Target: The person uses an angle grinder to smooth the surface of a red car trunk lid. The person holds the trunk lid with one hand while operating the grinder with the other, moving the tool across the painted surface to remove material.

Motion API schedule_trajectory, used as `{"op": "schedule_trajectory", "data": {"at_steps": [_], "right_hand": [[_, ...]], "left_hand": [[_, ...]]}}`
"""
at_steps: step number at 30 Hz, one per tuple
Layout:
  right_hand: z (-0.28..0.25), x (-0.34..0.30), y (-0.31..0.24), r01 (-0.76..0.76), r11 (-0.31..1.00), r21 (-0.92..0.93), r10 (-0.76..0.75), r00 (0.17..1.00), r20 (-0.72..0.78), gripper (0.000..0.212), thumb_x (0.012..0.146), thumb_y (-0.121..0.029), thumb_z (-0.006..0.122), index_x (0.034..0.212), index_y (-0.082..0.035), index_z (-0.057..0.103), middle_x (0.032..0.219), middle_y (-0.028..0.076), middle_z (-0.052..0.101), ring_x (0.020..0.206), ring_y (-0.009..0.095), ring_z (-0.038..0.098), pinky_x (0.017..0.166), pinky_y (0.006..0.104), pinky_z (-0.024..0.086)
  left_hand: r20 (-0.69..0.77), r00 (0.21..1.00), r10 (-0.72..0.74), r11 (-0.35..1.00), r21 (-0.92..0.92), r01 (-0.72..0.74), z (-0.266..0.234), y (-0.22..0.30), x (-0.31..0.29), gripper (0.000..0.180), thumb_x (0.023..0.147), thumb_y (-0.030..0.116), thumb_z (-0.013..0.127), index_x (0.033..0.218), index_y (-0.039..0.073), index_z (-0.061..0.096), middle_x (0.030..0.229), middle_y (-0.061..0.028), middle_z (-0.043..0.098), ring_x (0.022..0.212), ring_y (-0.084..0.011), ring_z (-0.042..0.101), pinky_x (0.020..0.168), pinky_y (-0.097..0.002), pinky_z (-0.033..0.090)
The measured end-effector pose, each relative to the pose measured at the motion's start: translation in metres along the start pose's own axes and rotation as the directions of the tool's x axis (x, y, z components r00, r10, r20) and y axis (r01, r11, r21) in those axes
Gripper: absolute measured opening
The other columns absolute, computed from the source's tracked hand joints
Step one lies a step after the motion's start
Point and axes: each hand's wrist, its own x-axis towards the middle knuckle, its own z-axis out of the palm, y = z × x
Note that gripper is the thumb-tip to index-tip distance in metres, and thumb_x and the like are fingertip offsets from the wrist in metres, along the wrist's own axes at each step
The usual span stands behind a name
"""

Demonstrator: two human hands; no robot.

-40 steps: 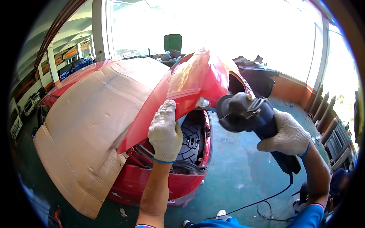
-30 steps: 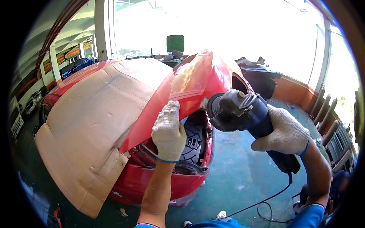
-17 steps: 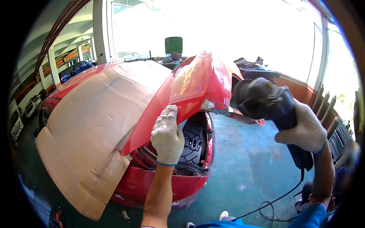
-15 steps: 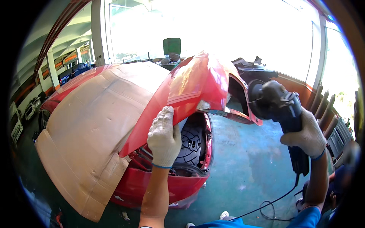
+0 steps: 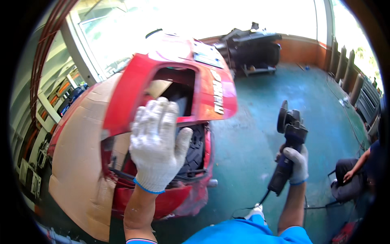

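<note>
My right hand (image 5: 296, 160), in a white knitted glove, grips a dark angle grinder (image 5: 293, 136) by its body. The grinder stands tilted, with its disc (image 5: 282, 116) at the upper end, apart from the car. My left hand (image 5: 156, 142), gloved too, is raised with fingers stretched out and holds nothing. It is in front of a red car panel (image 5: 128, 93) with a window-like opening and raised letters; whether it touches the panel cannot be seen. Beneath the panel is the red car (image 5: 170, 203), its rear compartment uncovered and a black liner (image 5: 195, 150) showing inside.
Brown cardboard (image 5: 83, 162) covers the car's left side. The grinder's cord (image 5: 264, 197) trails past my blue shirt. A person (image 5: 349, 175) sits at the right. Dark car parts (image 5: 254, 51) are piled by the far wall, and gas cylinders (image 5: 347, 69) line the right wall.
The grinder has moved left and down, away from the red panel. My left hand has come off the panel's edge and its fingers have straightened. The panel has turned, and the view has shifted.
</note>
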Motion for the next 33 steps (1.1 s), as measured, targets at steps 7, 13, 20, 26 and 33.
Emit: {"op": "schedule_trajectory", "data": {"at_steps": [7,13,20,26,33], "right_hand": [[-0.127,0.096,0.073,-0.236,0.954,0.185,0.267,0.949,-0.166,0.044,0.086,-0.008,0.078,0.122,0.004,0.054,0.093,0.014,0.068,0.073,0.026,0.073,0.067,0.0413,0.066],[-0.166,0.168,0.106,-0.241,0.877,0.415,0.343,0.919,-0.193,0.045,0.091,-0.012,0.076,0.127,0.004,0.053,0.102,0.017,0.068,0.084,0.030,0.074,0.077,0.0479,0.066],[-0.120,0.285,0.173,-0.302,0.661,0.687,0.374,0.926,0.047,0.058,0.088,-0.013,0.078,0.138,-0.004,0.052,0.111,0.012,0.067,0.101,0.030,0.071,0.097,0.0528,0.060],[-0.060,0.401,0.224,-0.494,0.558,0.667,0.435,0.859,0.271,0.059,0.087,-0.014,0.079,0.138,-0.003,0.052,0.109,0.014,0.067,0.097,0.031,0.072,0.093,0.0533,0.062],[-0.006,0.529,0.279,-0.591,0.528,0.610,0.480,0.800,0.360,0.049,0.087,-0.015,0.079,0.127,0.001,0.056,0.106,0.015,0.068,0.094,0.031,0.074,0.091,0.0544,0.063]], "left_hand": [[0.045,0.993,-0.111,0.968,0.232,0.098,0.119,0.089,0.039,0.040,0.106,0.035,0.068,0.128,0.003,0.073,0.132,-0.0178,0.073,0.127,-0.0352,0.068,0.117,-0.0538,0.043],[-0.236,0.968,-0.086,0.901,0.397,0.177,0.146,0.068,0.058,0.021,0.105,0.014,0.064,0.102,0.002,0.081,0.104,-0.0108,0.082,0.100,-0.0288,0.077,0.111,-0.0510,0.048],[-0.438,0.874,-0.212,0.883,0.298,0.363,0.152,0.027,0.049,0.031,0.109,0.015,0.051,0.100,-0.002,0.075,0.096,-0.0116,0.077,0.091,-0.0250,0.074,0.120,-0.0532,0.045],[-0.434,0.901,-0.001,0.727,0.618,0.298,0.160,0.009,0.061,0.037,0.113,0.026,0.050,0.113,-0.006,0.069,0.102,-0.0150,0.073,0.096,-0.0275,0.074,0.109,-0.0538,0.058],[-0.564,0.820,0.095,0.408,0.774,0.485,0.152,-0.057,0.006,0.043,0.111,0.033,0.058,0.125,-0.006,0.071,0.116,-0.0215,0.075,0.106,-0.0313,0.075,0.094,-0.0409,0.062]]}}
